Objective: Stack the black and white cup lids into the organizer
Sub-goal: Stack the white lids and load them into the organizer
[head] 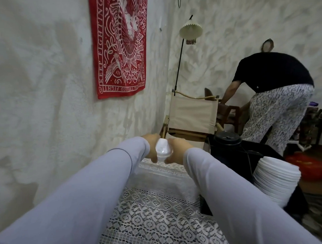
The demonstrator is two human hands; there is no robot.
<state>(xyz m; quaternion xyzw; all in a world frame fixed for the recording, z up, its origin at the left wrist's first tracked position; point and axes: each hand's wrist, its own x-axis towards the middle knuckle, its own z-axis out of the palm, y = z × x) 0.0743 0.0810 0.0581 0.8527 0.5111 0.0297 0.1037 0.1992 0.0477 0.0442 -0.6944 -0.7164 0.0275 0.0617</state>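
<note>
Head view, arms extended over a table in a lace cloth [153, 218]. The left hand [151, 148] and right hand [176, 152] meet at the table's far end and grasp between them a small white bundle [163, 149], each hand curled against one side of it. Blur prevents telling whether it is a few white lids seen edge-on or a wrapped packet of them. It is held in the air above a clear plastic item [164, 172] on the cloth. To the right stands the black organizer [233, 159], with black lids [228, 138] showing at its top. A tall stack of white lids [276, 180] leans just beside it, nearer the camera. The step in hand appears to be collecting or squaring a batch of white lids. The next move would call for carrying the bundle rightward to the organizer and lowering it level so that it nests. Legible writing: the red wall banner [121, 43] reads "KEEP FIGHTING" along its left border, and "FIGHT" is partly readable, inverted, along its lower border. The lettered print on the trousers of a second person [272, 93], bent over in the background, forms no readable word.
</note>
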